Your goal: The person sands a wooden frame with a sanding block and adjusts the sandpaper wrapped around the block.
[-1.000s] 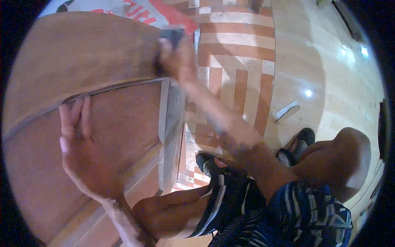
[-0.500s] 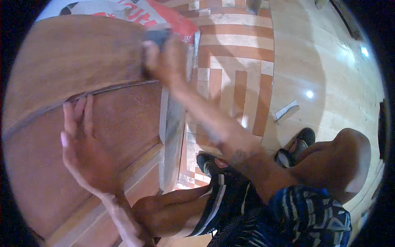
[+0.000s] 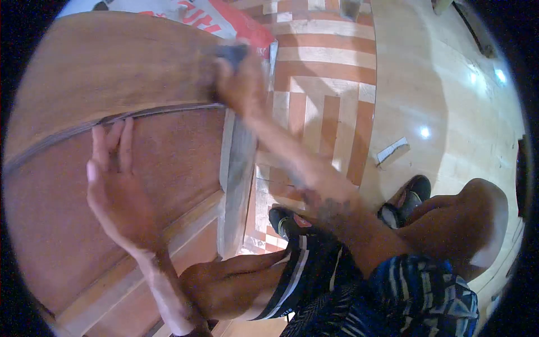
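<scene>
My right hand [image 3: 242,84] is closed around a dark grey block [image 3: 231,53], blurred by motion, at the right end of a curved brown wooden board [image 3: 123,62]. The block's underside is hidden, so its exact kind cannot be made out. My left hand [image 3: 120,180] lies on the reddish-brown panel [image 3: 179,146] below the board. Its fingers are stretched out, with the tips at the dark seam between board and panel. Nothing shows in that hand.
A red and white printed sack [image 3: 224,19] lies beyond the board. Pale trim [image 3: 227,157] edges the panel on the right. On the tiled floor [image 3: 337,67] lies a small whitish strip [image 3: 392,150]. My shod feet [image 3: 283,222] are by the wooden piece.
My right hand and the block have shifted slightly to the right along the board. The left hand stays at the seam; the view has tilted a little.
</scene>
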Demonstrator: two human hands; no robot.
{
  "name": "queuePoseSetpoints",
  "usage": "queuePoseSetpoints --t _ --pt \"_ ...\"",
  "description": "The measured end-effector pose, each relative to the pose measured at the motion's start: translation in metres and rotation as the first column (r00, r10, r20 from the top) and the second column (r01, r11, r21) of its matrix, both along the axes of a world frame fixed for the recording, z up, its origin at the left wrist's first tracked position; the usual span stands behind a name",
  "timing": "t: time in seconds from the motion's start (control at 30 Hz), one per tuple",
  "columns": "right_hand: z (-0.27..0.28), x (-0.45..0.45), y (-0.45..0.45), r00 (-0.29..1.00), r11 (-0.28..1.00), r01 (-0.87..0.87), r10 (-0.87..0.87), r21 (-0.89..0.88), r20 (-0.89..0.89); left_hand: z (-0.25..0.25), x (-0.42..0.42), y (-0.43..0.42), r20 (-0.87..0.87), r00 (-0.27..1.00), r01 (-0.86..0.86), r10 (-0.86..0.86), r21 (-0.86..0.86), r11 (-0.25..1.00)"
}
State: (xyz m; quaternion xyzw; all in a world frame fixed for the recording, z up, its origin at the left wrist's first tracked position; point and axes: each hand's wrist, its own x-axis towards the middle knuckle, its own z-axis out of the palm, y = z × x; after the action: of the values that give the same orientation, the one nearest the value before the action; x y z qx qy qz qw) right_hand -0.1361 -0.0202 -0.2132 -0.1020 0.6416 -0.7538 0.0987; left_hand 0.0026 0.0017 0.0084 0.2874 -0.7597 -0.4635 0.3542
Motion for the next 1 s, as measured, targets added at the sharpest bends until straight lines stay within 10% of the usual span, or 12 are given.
queuePoseSetpoints --t 0.13,0.27,0.4,0.5,0.6,0.67,0.77,0.87,1.0 --pt "0.002 0.002 -0.009 0.992 0.989 0.05 -0.032 0.141 -0.126 -0.002 -0.008 0.004 -0.009 1.0 -0.027 0.027 -0.017 0.999" --pt "0.133 0.032 0.014 0.968 0.983 -0.152 0.127 -0.102 -0.215 0.004 -0.011 0.02 -0.039 0.992 -0.107 0.118 0.211 0.972" --pt "0.091 0.021 0.001 0.978 0.999 -0.044 0.045 0.009 -0.203 -0.001 -0.012 0.008 -0.033 0.996 -0.083 0.085 0.063 0.995" --pt "0.017 -0.023 0.007 0.975 0.965 -0.151 0.109 0.213 0.195 -0.007 -0.003 0.002 -0.034 0.999 -0.014 0.012 -0.042 0.999" --pt "0.014 -0.018 0.002 0.966 0.948 -0.254 0.24 0.192 0.091 -0.008 -0.01 0.005 0.032 0.997 -0.072 0.072 -0.017 0.997" --pt "0.091 -0.001 0.015 0.988 0.953 -0.152 0.138 -0.264 -0.07 -0.005 -0.014 0.015 0.005 0.995 -0.102 0.102 0.042 0.994" --pt "0.134 0.017 0.012 0.941 0.994 -0.098 0.079 -0.042 -0.328 0.007 0.005 0.003 -0.523 0.845 0.451 -0.113 0.582 0.677" --pt "0.112 0.004 0.005 0.991 0.976 -0.122 0.108 -0.183 -0.084 0.003 -0.007 0.009 -0.055 0.998 -0.023 0.038 0.248 0.969" --pt "-0.002 -0.047 -0.026 0.998 0.997 -0.04 0.042 0.059 -0.038 -0.008 -0.002 0.001 0.061 0.991 -0.115 0.12 -0.07 0.991"
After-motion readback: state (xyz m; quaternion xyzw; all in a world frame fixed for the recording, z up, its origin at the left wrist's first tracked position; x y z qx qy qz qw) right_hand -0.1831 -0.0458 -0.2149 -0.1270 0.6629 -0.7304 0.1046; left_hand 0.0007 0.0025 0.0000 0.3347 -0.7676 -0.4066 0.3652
